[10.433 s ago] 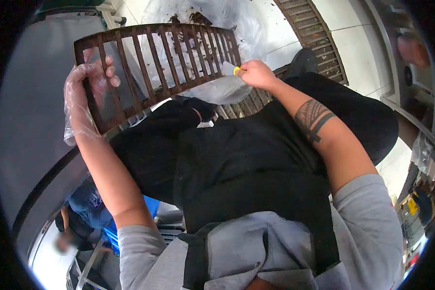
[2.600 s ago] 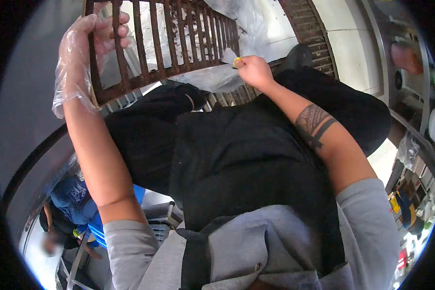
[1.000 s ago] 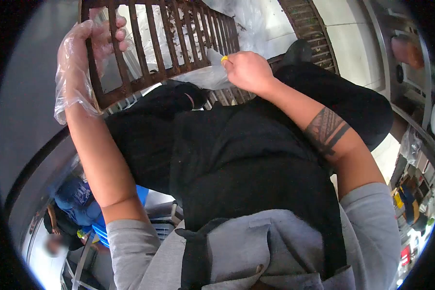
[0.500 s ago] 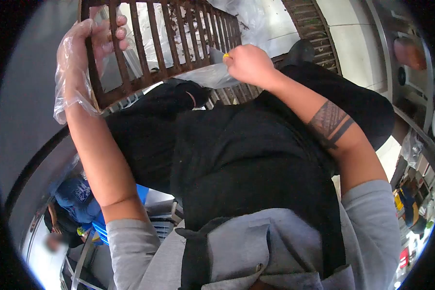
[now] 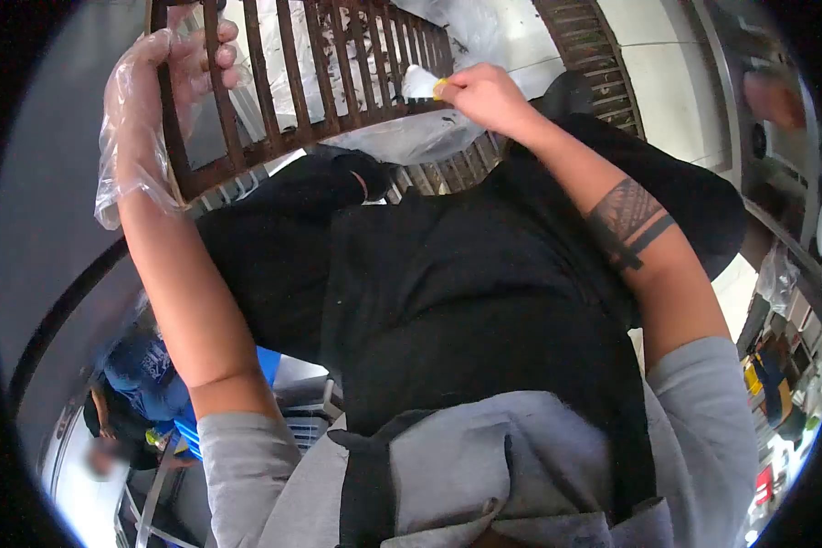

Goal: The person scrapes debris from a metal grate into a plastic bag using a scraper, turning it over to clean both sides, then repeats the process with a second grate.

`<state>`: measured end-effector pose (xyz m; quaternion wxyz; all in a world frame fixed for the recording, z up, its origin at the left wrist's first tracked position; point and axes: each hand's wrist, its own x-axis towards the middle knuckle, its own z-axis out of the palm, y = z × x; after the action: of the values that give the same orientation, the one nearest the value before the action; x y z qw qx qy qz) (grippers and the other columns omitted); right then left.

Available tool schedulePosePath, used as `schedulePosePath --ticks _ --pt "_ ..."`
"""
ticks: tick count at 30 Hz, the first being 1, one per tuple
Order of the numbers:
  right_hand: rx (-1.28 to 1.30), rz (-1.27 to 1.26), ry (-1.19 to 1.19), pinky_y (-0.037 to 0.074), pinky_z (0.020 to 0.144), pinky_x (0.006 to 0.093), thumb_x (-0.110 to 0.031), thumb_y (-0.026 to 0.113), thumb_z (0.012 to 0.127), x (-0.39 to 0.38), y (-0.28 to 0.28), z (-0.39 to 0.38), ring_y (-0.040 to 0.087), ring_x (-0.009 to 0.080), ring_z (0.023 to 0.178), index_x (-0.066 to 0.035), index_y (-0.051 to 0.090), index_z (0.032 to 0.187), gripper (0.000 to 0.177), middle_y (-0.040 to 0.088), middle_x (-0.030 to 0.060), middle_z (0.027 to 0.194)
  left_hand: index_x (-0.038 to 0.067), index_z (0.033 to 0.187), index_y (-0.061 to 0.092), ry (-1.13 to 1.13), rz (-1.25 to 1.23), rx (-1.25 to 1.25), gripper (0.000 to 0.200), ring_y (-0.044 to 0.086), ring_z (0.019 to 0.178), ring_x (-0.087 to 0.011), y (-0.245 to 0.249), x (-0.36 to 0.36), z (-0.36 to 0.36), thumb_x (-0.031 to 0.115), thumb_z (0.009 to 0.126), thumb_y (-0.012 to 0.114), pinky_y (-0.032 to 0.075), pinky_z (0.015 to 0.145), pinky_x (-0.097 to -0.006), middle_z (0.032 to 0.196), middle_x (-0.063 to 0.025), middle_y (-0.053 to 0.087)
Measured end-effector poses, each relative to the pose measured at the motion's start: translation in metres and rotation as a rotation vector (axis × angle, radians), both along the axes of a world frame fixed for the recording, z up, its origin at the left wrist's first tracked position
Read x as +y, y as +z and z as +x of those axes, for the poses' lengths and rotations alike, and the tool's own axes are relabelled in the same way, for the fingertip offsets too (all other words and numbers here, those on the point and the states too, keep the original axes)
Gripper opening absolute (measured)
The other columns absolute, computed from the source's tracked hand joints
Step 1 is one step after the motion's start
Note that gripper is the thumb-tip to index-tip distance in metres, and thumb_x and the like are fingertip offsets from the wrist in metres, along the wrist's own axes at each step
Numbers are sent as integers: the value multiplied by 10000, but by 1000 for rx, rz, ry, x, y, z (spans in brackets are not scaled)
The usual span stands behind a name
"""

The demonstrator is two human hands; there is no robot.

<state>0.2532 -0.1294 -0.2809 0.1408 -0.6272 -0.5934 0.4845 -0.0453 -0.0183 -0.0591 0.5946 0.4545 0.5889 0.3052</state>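
Note:
A brown, rusty-looking slatted metal grate (image 5: 274, 149) is held tilted up at the top left of the head view. My left hand (image 5: 190, 78), in a clear plastic glove, grips its left end with fingers curled around the end bars. My bare right hand (image 5: 489, 100) pinches the yellow handle of a scraper (image 5: 420, 84), whose flat, pale blade lies at the right part of the slats. Clear plastic sheeting (image 5: 420, 137) with dark flakes on it spreads under and behind the grate.
More slatted grating (image 5: 594, 55) runs along the white tiled floor (image 5: 671, 87). A grey panel (image 5: 55, 201) stands at the left, metal equipment (image 5: 781, 169) at the right. Another person in blue (image 5: 142, 374) is at lower left. A clear bag (image 5: 778, 283) hangs at right.
My right hand has moved slightly up and to the right, and the scraper blade has turned to show its flat, bright face. My left hand keeps its hold on the grate.

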Motion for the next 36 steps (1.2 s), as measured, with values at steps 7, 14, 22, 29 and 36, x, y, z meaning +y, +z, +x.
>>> schedulePosePath --ticks 7,14,22,29,36 --pt "-212 234 54 547 760 525 -336 613 936 5 2 -2 686 421 803 -52 765 856 331 714 206 820 -5 1479 426 17 0 28 532 648 793 -270 -2 0 -2 92 958 378 572 743 -396 1072 -250 657" --pt "-261 221 199 543 754 515 -375 625 951 23 -4 -17 676 430 802 -45 756 868 364 706 206 826 -10 1510 400 25 -19 21 608 620 833 -282 1 0 4 76 910 433 546 741 -432 1138 -280 654" --pt "-352 214 278 557 774 524 -334 642 915 27 18 -14 689 425 817 -48 765 851 318 716 206 834 -1 1425 452 5 20 50 474 655 817 -303 2 -3 2 90 968 364 581 742 -436 1099 -276 645" --pt "-576 161 389 572 787 514 -305 643 899 28 45 1 710 406 858 -42 769 886 291 735 198 891 -7 1504 401 35 4 73 566 644 838 -297 0 -2 5 100 948 403 559 752 -444 1149 -302 665" --pt "-352 413 71 550 792 537 -284 619 931 -7 -7 -20 687 436 874 -32 763 895 292 711 237 880 -20 1471 438 24 -2 85 537 648 799 -270 -4 2 5 85 947 389 579 761 -409 1101 -262 661"
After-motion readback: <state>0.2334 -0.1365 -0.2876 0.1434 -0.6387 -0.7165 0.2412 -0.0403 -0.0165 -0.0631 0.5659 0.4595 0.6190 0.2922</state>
